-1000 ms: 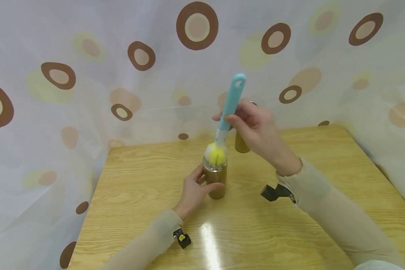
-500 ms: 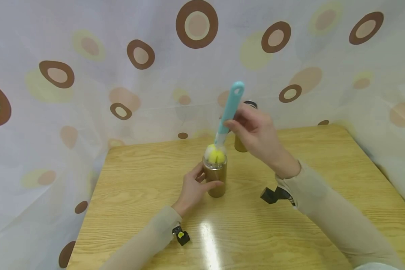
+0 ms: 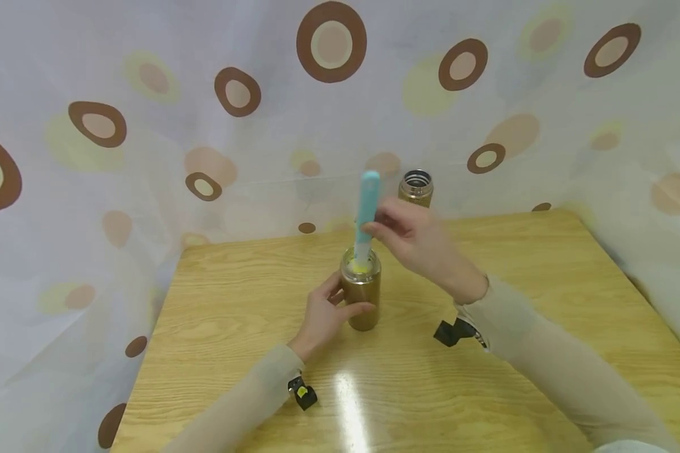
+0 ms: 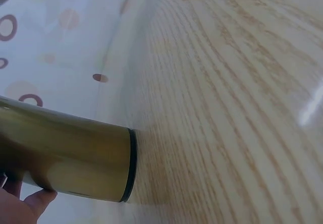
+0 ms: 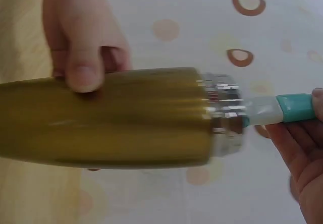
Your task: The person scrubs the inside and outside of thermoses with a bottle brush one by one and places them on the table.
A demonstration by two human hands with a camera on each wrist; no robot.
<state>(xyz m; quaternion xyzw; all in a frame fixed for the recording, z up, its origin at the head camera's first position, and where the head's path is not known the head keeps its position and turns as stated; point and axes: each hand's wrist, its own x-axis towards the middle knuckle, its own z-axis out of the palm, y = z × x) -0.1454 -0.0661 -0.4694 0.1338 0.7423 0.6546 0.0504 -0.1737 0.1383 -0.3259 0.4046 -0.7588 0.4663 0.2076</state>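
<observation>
A gold thermos bottle [image 3: 362,299] with a bare steel neck stands upright on the table. Round its side my left hand [image 3: 325,316] grips it; in the right wrist view the thumb [image 5: 85,75] lies along the gold wall. My right hand [image 3: 422,242] pinches the turquoise handle of a bottle brush [image 3: 368,201] between thumb and fingers. The brush stands nearly upright with its yellow and white sponge head down inside the bottle mouth, only a little yellow showing. In the left wrist view the bottle's dark base [image 4: 130,166] rests on the wood.
Behind my right hand stands a second gold bottle [image 3: 416,189], lidless, its lower part hidden by the hand. The wooden table [image 3: 238,302] runs back to a white curtain [image 3: 272,138] with brown and yellow circles. Each wrist wears a black camera mount [image 3: 303,393].
My right hand has moved down and slightly left, pushing the brush head from the bottle's rim into its mouth. The second bottle's neck has come into view. My left hand stays put.
</observation>
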